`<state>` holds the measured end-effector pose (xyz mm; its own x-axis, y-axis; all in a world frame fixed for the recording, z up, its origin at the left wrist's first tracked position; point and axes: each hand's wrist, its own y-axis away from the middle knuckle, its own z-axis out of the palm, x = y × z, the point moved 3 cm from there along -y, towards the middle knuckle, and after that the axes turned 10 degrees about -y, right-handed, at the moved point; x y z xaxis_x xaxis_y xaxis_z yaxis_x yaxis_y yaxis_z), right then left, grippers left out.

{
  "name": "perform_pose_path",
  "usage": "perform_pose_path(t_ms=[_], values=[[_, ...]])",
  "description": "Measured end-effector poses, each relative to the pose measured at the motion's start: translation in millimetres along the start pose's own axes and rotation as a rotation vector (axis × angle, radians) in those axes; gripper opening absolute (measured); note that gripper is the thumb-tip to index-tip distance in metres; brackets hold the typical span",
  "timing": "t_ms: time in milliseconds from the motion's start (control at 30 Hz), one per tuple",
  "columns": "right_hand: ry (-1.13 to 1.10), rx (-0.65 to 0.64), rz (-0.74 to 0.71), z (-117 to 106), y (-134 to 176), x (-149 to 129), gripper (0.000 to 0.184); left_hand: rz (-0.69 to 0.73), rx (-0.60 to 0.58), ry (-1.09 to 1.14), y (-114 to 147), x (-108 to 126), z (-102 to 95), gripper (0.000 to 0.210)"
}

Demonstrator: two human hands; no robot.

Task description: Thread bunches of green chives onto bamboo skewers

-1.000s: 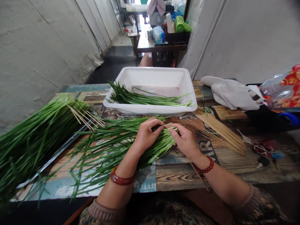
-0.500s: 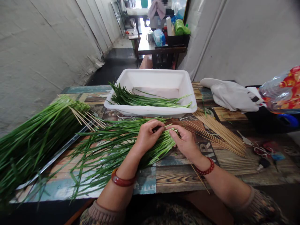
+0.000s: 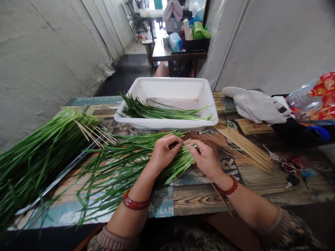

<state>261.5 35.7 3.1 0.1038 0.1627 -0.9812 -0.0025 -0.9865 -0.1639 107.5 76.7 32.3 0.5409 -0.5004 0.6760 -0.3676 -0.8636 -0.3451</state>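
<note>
Pinches pale ends of green stalks [image 3: 180, 164] with left hand [image 3: 164, 151] and right hand [image 3: 206, 158] close together | spread under and left of hands | looks light, bendy, likely slick, easily bruised; best gripped at firmer pale ends | on wood-patterned surface [image 3: 199, 201], wet-looking left of hands; white tub [image 3: 164, 122] beyond, pale walls [image 3: 251, 48] either side

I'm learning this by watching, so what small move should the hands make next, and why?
Perhaps ease the thin skewer through a pale stem end of the loose green stalks: the left hand and right hand meet at those ends, the skewer juts from under the right hand, and the bundle at the left has similar sticks at its stem ends.
</note>
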Motion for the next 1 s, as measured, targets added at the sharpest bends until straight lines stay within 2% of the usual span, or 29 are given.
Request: perform_pose_path(t_ms=[267, 567, 1000], values=[[0.009, 0.010, -0.034, -0.3, -0.5, -2.4, 0.023, -0.028, 0.010, -0.004, -0.2, 0.5, -0.9, 0.009], [0.022, 0.018, -0.070, 0.0, -0.8, -2.5, 0.019, 0.001, 0.018, 0.019, 0.5, -0.1, -0.1, 0.010], [0.033, 0.034, -0.084, 0.7, -2.1, 4.3, 0.016, 0.035, -0.032, -0.001, 0.7, 0.6, 1.0, 0.011]])
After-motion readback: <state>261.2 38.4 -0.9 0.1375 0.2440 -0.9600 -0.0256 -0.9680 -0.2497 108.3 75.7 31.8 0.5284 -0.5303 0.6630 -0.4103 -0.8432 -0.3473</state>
